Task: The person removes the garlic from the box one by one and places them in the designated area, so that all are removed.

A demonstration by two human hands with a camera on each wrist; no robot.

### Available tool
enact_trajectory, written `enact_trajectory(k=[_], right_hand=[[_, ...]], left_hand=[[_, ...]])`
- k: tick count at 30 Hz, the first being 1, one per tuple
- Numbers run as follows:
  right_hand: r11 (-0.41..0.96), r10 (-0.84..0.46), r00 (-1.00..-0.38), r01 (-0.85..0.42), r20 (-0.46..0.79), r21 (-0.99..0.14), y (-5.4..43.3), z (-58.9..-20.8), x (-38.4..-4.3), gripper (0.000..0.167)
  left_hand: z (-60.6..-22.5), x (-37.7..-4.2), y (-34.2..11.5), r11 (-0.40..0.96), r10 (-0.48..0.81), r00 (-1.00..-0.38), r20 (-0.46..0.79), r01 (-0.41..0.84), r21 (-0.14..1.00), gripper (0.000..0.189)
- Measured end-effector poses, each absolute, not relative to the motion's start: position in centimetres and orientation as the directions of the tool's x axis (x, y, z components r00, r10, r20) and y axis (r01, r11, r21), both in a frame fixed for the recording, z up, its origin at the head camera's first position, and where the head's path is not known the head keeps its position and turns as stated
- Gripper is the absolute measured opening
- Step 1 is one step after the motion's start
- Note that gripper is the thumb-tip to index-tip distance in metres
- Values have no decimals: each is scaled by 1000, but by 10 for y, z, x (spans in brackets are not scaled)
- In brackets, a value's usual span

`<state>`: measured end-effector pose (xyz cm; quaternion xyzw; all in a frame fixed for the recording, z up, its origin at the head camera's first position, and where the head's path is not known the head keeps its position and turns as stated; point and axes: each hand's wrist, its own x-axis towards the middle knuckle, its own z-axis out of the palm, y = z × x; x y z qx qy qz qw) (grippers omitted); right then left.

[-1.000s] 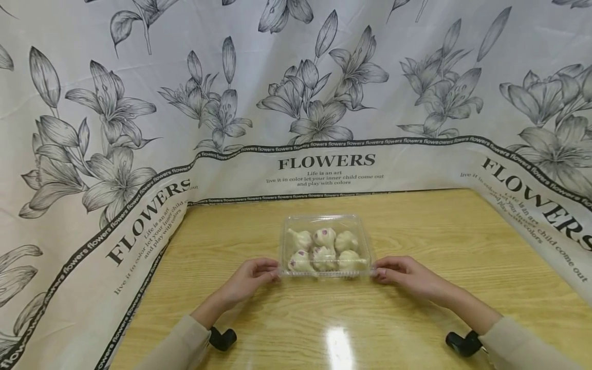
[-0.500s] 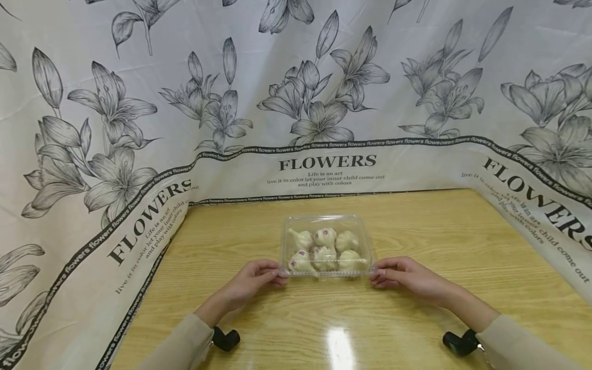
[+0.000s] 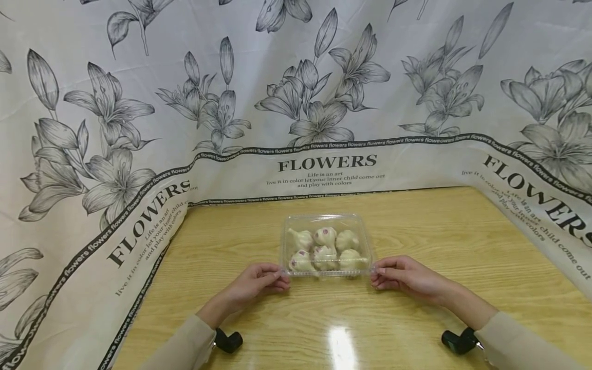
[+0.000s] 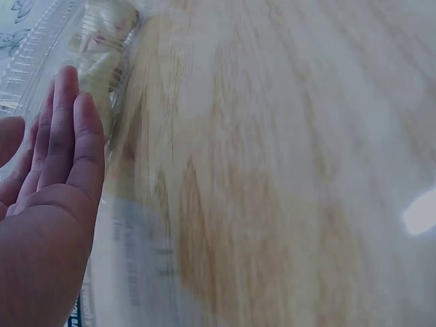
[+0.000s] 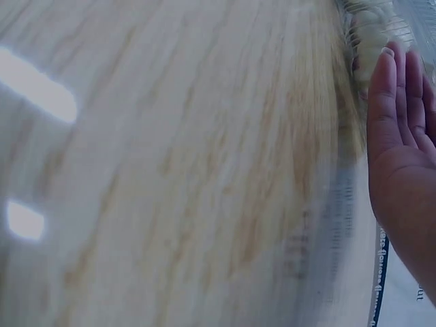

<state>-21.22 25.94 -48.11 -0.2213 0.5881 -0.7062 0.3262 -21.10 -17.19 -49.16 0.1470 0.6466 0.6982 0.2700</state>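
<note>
A clear plastic clamshell box (image 3: 327, 221) of garlic bulbs lies on the table with its lid down. Several whitish garlic bulbs (image 3: 325, 257), some with purple patches, show through it in two rows. My left hand (image 3: 252, 283) pinches the box's front left corner between thumb and fingers. At the front right corner, my right hand (image 3: 411, 276) does likewise. The left wrist view shows the left fingers (image 4: 61, 129) extended along the box's side, the thumb apart from them at the frame edge. The right fingers (image 5: 402, 95) reach up beside the box in the right wrist view.
The box stands on a shiny wood-grain table (image 3: 296, 318) with a bright light reflection near the front. A white cloth (image 3: 319, 174) printed with flowers and lettering encloses the table at the back and both sides. Black wrist mounts (image 3: 228, 340) sit under both forearms.
Both hands have shifted slightly inward, and their fingertips have slid from the box's sides to its front corners. The box has stayed in place with its lid down.
</note>
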Motion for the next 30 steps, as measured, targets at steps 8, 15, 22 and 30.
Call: enact_trajectory(k=[8,15,22,30], right_hand=[[-121,-701,-707,246,-93,-962,255,-480,-208,26],[-86,-670,-738,187,-82,-978,249,-475,-204,27],[-62,-657,-749,172,-90,-983,246,-474,-202,28],[-29,-654,-746,192,-127,-981,248,-469,-198,31]], left_hand=[[-492,-208,-168,-51,550,-818,-166,-232,971,26],[-489,-208,-169,-65,535,-828,-170,-241,968,22],[-487,-206,-168,-85,532,-829,-173,-255,963,21],[-487,-202,-167,-83,528,-829,-184,-266,960,22]])
